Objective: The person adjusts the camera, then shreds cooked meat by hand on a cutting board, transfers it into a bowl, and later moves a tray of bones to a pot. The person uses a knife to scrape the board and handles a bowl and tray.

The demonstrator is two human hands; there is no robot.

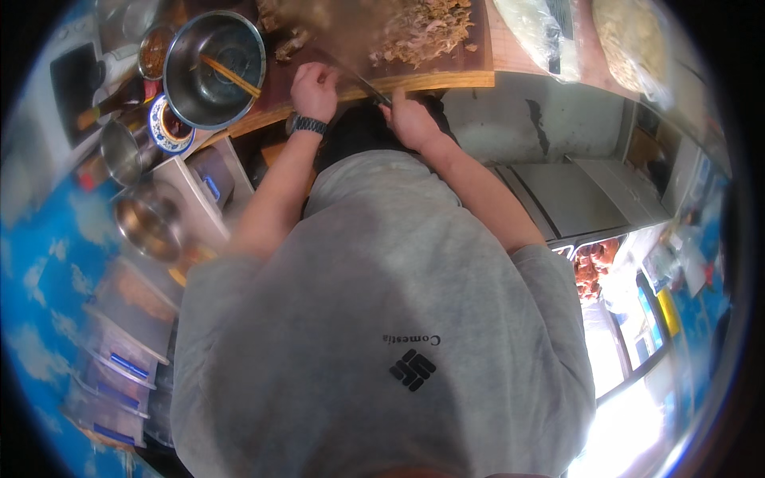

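Observation:
My right hand (413,122) is closed around the handle end of a long, thin metal blade, apparently a knife (370,88). The blade slants up and left across the front edge of a wooden board (442,80). My left hand (315,91), with a watch at the wrist, is at the board's front edge, just left of the blade. Its fingers are curled, and whether they hold anything is hidden. A pile of chopped or shredded meat (429,37) lies on the board beyond my hands. A brown blur hides part of the pile and the blade's far end.
Left of the board stands a steel bowl (215,107) with wooden chopsticks (230,76) inside. Near it are a patterned bowl of dark liquid (177,127) and a jar of brown seasoning (156,54). Plastic bags (535,33) lie to the right. A metal cabinet (568,197) stands behind right.

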